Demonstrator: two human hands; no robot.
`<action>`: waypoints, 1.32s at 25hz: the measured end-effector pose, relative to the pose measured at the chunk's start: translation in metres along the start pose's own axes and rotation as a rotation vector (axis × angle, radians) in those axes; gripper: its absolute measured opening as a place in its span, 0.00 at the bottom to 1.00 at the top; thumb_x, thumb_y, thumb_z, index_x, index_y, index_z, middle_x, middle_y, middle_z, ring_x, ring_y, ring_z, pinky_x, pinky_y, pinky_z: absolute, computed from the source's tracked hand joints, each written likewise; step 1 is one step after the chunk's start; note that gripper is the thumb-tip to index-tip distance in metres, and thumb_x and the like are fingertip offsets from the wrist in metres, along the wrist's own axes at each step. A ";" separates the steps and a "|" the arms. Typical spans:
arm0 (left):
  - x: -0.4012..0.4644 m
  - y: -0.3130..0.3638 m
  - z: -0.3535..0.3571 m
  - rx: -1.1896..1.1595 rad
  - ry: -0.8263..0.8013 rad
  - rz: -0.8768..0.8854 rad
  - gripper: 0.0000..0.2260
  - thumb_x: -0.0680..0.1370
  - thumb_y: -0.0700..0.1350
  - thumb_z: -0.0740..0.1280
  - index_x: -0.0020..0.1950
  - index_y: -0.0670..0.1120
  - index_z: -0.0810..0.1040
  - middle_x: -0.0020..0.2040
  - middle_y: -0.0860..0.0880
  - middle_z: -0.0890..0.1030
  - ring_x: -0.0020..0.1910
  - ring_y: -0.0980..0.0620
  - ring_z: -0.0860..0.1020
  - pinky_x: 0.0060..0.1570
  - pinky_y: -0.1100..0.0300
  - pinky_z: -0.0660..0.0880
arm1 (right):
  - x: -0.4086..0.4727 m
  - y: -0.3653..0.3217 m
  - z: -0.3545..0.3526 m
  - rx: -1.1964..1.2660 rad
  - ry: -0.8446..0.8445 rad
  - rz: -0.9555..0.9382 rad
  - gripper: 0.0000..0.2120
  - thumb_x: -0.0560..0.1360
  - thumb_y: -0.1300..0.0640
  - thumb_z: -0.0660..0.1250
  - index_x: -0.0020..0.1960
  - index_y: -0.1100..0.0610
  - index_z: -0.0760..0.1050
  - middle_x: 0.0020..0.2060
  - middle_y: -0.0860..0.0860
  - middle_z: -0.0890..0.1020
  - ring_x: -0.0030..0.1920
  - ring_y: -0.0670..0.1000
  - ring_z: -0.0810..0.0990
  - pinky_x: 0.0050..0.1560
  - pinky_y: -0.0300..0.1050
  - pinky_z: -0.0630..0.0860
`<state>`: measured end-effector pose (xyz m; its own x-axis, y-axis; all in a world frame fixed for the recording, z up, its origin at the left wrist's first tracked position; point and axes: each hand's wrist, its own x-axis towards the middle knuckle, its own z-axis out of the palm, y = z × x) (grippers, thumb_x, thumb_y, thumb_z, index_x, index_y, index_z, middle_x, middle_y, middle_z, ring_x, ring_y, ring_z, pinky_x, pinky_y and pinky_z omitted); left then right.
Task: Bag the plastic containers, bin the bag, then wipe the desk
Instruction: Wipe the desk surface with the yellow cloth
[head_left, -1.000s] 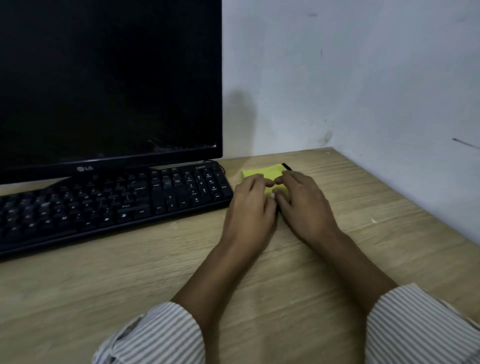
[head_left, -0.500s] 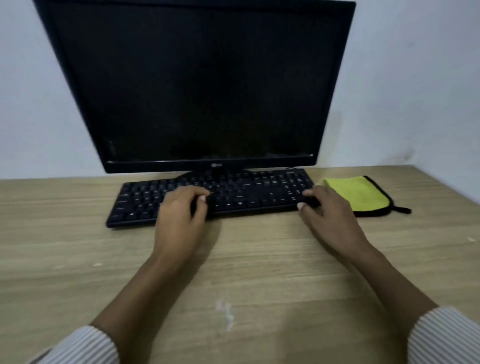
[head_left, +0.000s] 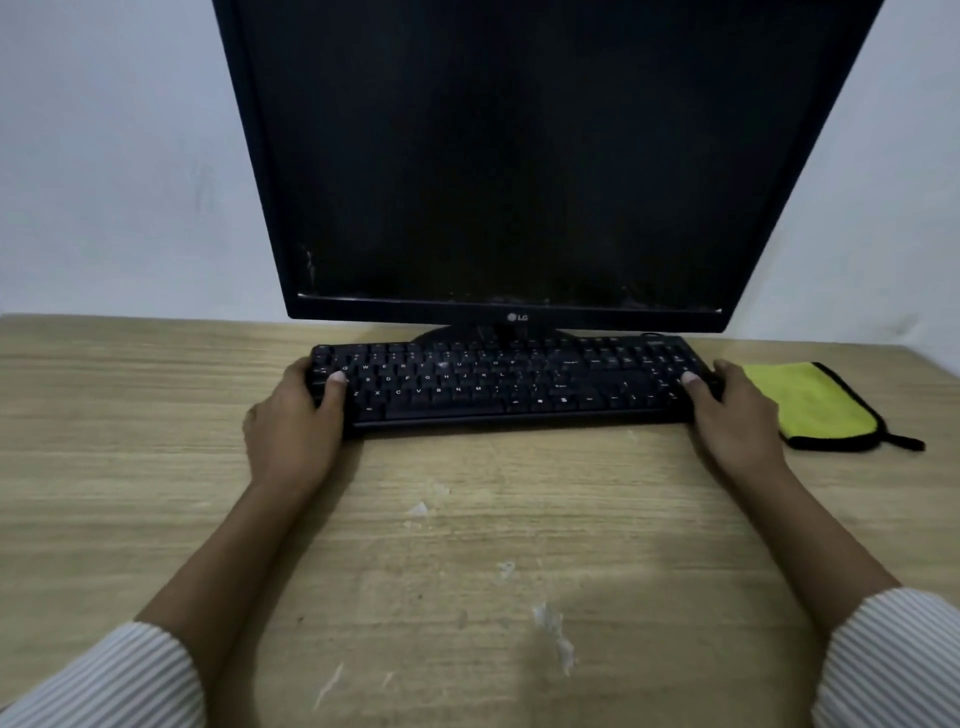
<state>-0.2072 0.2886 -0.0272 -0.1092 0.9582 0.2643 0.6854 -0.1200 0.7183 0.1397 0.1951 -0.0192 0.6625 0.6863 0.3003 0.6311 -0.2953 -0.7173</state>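
Both hands are now off the yellow cloth, which lies flat on the counter just outside the right grip. The left hand now grips the keyboard at its left end, and the right hand grips its right end, thumbs on the keys.

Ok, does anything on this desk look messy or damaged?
Yes. Pale whitish smears and flecks mark the light wooden desk in front of the black keyboard, and the black monitor has scuffs along its lower screen edge.
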 end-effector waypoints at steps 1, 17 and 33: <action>0.001 -0.001 0.000 -0.001 0.003 0.001 0.21 0.82 0.52 0.57 0.71 0.42 0.67 0.62 0.38 0.78 0.62 0.37 0.74 0.66 0.43 0.65 | 0.000 0.000 0.000 -0.009 0.004 0.002 0.21 0.81 0.52 0.60 0.67 0.66 0.70 0.63 0.66 0.76 0.65 0.64 0.72 0.61 0.48 0.67; -0.028 -0.035 -0.034 -0.199 -0.045 -0.022 0.33 0.71 0.67 0.55 0.69 0.50 0.72 0.62 0.40 0.78 0.67 0.40 0.70 0.67 0.41 0.66 | -0.071 0.003 -0.046 0.124 0.036 0.064 0.17 0.79 0.59 0.61 0.67 0.59 0.74 0.63 0.58 0.79 0.65 0.57 0.74 0.64 0.43 0.66; -0.088 -0.024 -0.052 -0.026 -0.112 0.066 0.23 0.80 0.55 0.59 0.71 0.44 0.69 0.54 0.34 0.79 0.64 0.37 0.65 0.61 0.49 0.64 | -0.125 0.021 -0.081 -0.022 -0.006 0.039 0.13 0.79 0.56 0.62 0.61 0.59 0.74 0.54 0.62 0.81 0.55 0.60 0.78 0.55 0.48 0.71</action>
<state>-0.2515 0.1934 -0.0346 0.0179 0.9708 0.2393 0.6690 -0.1894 0.7187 0.1027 0.0490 -0.0211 0.6847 0.6776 0.2685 0.6134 -0.3368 -0.7143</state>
